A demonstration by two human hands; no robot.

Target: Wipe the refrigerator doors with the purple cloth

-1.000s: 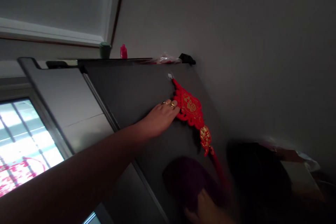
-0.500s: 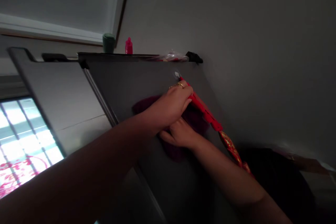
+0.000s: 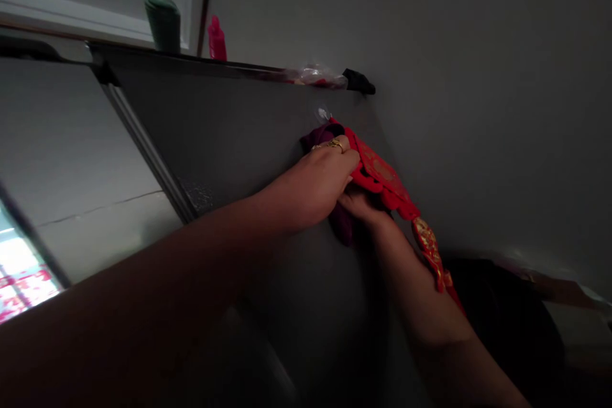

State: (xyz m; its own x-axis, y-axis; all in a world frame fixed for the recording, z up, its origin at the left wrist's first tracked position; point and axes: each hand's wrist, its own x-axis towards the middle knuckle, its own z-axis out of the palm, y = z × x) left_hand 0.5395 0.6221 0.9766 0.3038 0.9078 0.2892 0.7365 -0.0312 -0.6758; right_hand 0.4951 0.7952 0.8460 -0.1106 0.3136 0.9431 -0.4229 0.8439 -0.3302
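Two hands fill the middle of my view, both reaching up against a dark grey panel. Nearest is my left hand, clenched over a bunched dark purple cloth with gold rings on its fingers. The cloth shows above those fingers and again below them, so I judge it runs under the palm, pinned flat to the panel by the pressure. My right hand is tucked in just beneath, under a red knot ornament, its fingers curled against the cloth; from here I cannot tell whether it grips or only supports. The ornament is on the panel's face, its top end at a small clear wall hook, which seems to be what holds it there, while its body rests across the right hand, pushed out of line. Its gold charm and red tassel trail down to the lower right, beside a dark blurred mass. Farther up, the panel's top edge works as a ledge for a green cup, a pink bottle, a crumpled plastic bag and a black clip, with a pale wall behind and a bright window at far left
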